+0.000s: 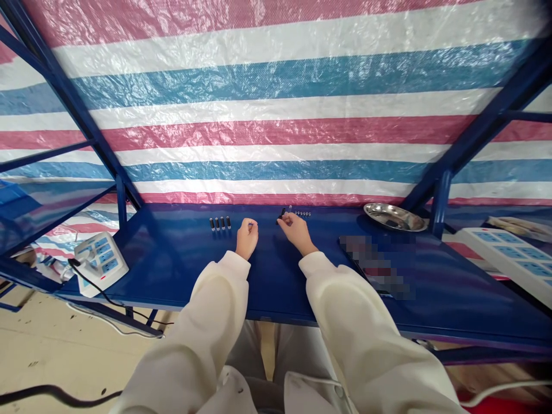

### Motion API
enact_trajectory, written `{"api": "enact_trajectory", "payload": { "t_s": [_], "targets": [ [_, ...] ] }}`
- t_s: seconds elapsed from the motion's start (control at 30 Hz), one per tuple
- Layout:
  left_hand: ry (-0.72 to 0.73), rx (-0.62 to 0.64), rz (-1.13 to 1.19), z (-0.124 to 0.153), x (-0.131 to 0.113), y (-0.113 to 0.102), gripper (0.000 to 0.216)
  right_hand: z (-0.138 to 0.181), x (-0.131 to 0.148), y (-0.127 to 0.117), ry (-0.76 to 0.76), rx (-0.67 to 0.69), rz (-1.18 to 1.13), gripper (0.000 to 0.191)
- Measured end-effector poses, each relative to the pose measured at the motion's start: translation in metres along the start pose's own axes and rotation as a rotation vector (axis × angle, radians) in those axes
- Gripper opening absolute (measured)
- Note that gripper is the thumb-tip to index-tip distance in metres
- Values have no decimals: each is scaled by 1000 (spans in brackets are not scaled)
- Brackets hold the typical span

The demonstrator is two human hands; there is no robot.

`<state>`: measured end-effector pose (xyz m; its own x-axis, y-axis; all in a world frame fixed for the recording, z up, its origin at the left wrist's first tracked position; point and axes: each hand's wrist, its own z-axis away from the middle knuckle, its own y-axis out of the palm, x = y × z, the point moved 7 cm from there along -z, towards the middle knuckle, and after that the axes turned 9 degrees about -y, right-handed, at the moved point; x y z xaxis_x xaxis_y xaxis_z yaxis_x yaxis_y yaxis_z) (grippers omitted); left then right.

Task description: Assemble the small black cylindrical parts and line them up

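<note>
My left hand (pixel 247 238) is closed over the middle of the blue table (pixel 276 270), its fingertips pinched together. What it holds, if anything, is too small to make out. To its right, my right hand (pixel 297 231) has thumb and forefinger on a small black piece (pixel 280 220) at the table's surface. Just beyond those fingers is another small, partly clear piece (pixel 290 207). Several small shiny metal parts (pixel 303 214) lie in a row behind my right hand. Left of my left hand, several short black cylinders (pixel 217 224) with pale ends form a neat row.
A round metal plate (pixel 394 218) sits at the back right. Nearer, a dark flat object (pixel 373 267) is blurred out. White power strips (pixel 102 263) lie at both ends. Blue metal posts (pixel 442 204) frame the table, with a striped plastic sheet (pixel 276 138) behind.
</note>
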<state>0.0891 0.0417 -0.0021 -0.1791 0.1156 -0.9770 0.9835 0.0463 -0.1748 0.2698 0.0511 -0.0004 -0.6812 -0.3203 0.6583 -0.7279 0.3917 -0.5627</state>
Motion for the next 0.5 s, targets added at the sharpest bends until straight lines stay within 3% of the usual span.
{"api": "enact_trajectory", "payload": {
  "t_s": [0.17,0.5],
  "targets": [
    [59,38,-155,4,-3,7,6,-16,-25,2,136,39,173,12],
    [137,76,-289,11,-9,16,10,-24,-37,8,189,77,254,14]
  ]
}}
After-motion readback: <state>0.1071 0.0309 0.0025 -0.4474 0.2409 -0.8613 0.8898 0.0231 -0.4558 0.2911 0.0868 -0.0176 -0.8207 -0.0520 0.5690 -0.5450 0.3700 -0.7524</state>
